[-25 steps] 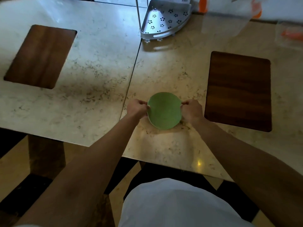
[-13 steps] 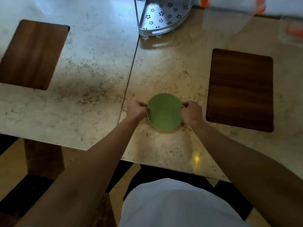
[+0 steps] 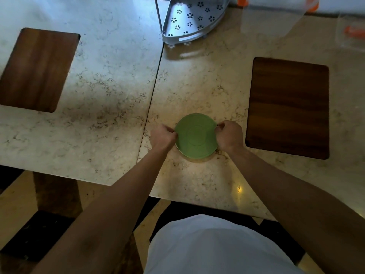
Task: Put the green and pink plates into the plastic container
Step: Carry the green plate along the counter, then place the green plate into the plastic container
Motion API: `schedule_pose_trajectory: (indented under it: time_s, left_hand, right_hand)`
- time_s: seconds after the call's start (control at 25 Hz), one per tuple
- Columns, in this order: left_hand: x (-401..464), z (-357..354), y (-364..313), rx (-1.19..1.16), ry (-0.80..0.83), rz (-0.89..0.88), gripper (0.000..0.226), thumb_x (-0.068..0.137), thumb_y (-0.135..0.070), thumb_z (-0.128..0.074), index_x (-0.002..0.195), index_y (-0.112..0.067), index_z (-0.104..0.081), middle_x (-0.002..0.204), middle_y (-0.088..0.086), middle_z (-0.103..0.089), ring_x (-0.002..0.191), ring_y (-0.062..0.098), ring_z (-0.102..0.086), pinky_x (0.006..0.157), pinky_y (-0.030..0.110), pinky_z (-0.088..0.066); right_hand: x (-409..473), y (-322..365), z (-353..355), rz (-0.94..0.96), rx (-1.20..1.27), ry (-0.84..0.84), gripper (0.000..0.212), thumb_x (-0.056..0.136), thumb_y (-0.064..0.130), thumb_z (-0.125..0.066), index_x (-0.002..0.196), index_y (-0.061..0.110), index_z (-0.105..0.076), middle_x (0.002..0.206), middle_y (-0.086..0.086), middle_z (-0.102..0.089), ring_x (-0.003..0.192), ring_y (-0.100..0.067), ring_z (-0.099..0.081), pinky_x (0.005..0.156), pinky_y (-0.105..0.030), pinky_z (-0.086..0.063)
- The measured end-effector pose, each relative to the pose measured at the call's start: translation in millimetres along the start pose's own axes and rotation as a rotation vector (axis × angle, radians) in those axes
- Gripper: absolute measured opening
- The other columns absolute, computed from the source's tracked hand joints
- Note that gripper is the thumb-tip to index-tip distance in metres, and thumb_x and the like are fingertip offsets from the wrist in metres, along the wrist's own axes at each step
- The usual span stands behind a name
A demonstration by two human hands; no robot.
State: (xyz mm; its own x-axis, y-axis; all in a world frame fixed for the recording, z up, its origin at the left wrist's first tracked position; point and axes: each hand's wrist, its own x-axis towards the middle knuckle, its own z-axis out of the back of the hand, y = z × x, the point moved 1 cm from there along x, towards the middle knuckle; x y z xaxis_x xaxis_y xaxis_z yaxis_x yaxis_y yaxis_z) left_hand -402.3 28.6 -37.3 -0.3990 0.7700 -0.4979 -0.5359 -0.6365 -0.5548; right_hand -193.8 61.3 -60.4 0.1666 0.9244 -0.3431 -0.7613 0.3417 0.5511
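A round green plate (image 3: 196,135) lies near the middle of the marble table (image 3: 110,80), a little back from its front edge. My left hand (image 3: 163,135) pinches the plate's left rim and my right hand (image 3: 230,135) pinches its right rim. A clear plastic container (image 3: 273,18) with orange clips stands at the back right, partly cut off by the frame's top edge. No pink plate is in view.
A grey metal corner rack (image 3: 192,18) with flower cut-outs stands at the back centre. Dark wooden insets sit at the left (image 3: 37,70) and right (image 3: 288,107). A second clear container (image 3: 351,32) is at the far right edge. A seam runs between two table halves.
The plate has settled flatter and level between both hands; before, it was tilted. The view has shifted slightly forward. Both hands keep their grip on the rim.
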Motion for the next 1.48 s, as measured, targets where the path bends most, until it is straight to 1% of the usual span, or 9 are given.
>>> schedule_pose_trajectory:
  time_s: [0.2, 0.32, 0.4, 0.6, 0.76, 1.04, 1.24, 1.4, 1.48]
  left_hand:
    - [-1.0, -4.0, -1.4, -0.057, -0.01, 0.048, 0.012, 0.075, -0.006, -0.067, 0.066, -0.011, -0.073, 0.072, 0.016, -0.075, 0.069, 0.027, -0.073, 0.069, 0.046, -0.063]
    - [0.5, -4.3, -3.0, -0.142, 0.016, 0.117, 0.018, 0.077, -0.008, -0.07, 0.061, -0.016, -0.065, 0.076, 0.012, -0.073, 0.072, 0.026, -0.072, 0.073, 0.046, -0.063]
    - [3.2, -3.7, -3.4, -0.205, 0.034, 0.166, 0.012, 0.08, -0.013, -0.071, 0.069, -0.008, -0.068, 0.08, 0.013, -0.073, 0.074, 0.028, -0.072, 0.075, 0.047, -0.062]
    - [4.5, -5.7, -7.7, -0.278, 0.052, 0.212, 0.024, 0.082, -0.02, -0.07, 0.081, 0.004, -0.07, 0.072, 0.016, -0.066, 0.067, 0.024, -0.063, 0.066, 0.042, -0.058]
    - [5.9, -7.9, -8.7, -0.359, 0.063, 0.239, 0.028, 0.084, -0.019, -0.068, 0.092, 0.008, -0.069, 0.092, 0.025, -0.073, 0.086, 0.036, -0.072, 0.079, 0.053, -0.061]
    - [4.9, -18.5, -26.0, -0.427, 0.102, 0.232, 0.023, 0.087, -0.018, -0.066, 0.104, -0.002, -0.068, 0.104, 0.015, -0.069, 0.094, 0.031, -0.067, 0.083, 0.047, -0.06]
    - [-5.0, -44.9, -71.7, -0.366, 0.142, 0.144, 0.01, 0.089, -0.016, -0.064, 0.086, -0.007, -0.068, 0.085, 0.01, -0.068, 0.082, 0.03, -0.069, 0.076, 0.048, -0.062]
    - [-22.6, -72.5, -117.5, -0.334, 0.151, 0.086, 0.013, 0.087, -0.014, -0.063, 0.075, -0.01, -0.066, 0.085, 0.012, -0.07, 0.078, 0.03, -0.07, 0.073, 0.051, -0.062]
    - [-35.4, -90.8, -140.6, -0.321, 0.125, 0.073, 0.012, 0.083, -0.013, -0.066, 0.072, -0.008, -0.066, 0.085, 0.016, -0.071, 0.078, 0.033, -0.07, 0.072, 0.056, -0.061]
  right_hand:
    - [1.4, 3.8, 5.9, -0.049, 0.01, 0.043, 0.021, 0.087, 0.021, -0.056, 0.077, 0.009, -0.07, 0.071, -0.002, -0.063, 0.064, -0.02, -0.056, 0.062, -0.03, -0.05]
    - [3.4, 8.1, 7.7, -0.11, 0.067, 0.12, 0.028, 0.086, 0.019, -0.053, 0.06, 0.01, -0.059, 0.057, 0.0, -0.055, 0.056, -0.021, -0.054, 0.044, -0.023, -0.034]
    - [7.0, 11.1, 8.9, -0.16, 0.09, 0.198, 0.026, 0.086, 0.022, -0.053, 0.065, 0.008, -0.06, 0.065, -0.003, -0.057, 0.061, -0.021, -0.056, 0.043, -0.022, -0.031]
    - [13.7, 12.7, 10.9, -0.171, 0.088, 0.265, 0.027, 0.085, 0.03, -0.055, 0.091, 0.007, -0.067, 0.087, -0.006, -0.064, 0.072, -0.019, -0.057, 0.056, -0.024, -0.041]
    - [15.5, 6.9, 12.3, -0.151, 0.103, 0.237, 0.025, 0.085, 0.027, -0.057, 0.083, 0.006, -0.069, 0.082, -0.01, -0.068, 0.065, -0.018, -0.058, 0.059, -0.029, -0.048]
    - [14.8, -5.2, 23.2, -0.155, 0.191, 0.251, 0.021, 0.081, 0.028, -0.059, 0.08, 0.014, -0.074, 0.077, -0.003, -0.07, 0.066, -0.012, -0.062, 0.058, -0.024, -0.05]
    - [25.9, -42.8, 60.1, -0.234, 0.339, 0.189, 0.017, 0.075, 0.023, -0.062, 0.068, 0.008, -0.067, 0.069, -0.006, -0.058, 0.066, -0.02, -0.058, 0.059, -0.031, -0.047]
    - [38.4, -72.4, 102.6, -0.249, 0.465, 0.151, 0.01, 0.076, 0.023, -0.062, 0.071, 0.014, -0.062, 0.076, -0.009, -0.059, 0.072, -0.023, -0.058, 0.082, -0.054, -0.055]
    - [42.9, -88.7, 129.3, -0.237, 0.49, 0.16, 0.013, 0.076, 0.025, -0.062, 0.07, 0.014, -0.062, 0.076, -0.01, -0.061, 0.073, -0.024, -0.059, 0.082, -0.057, -0.054]
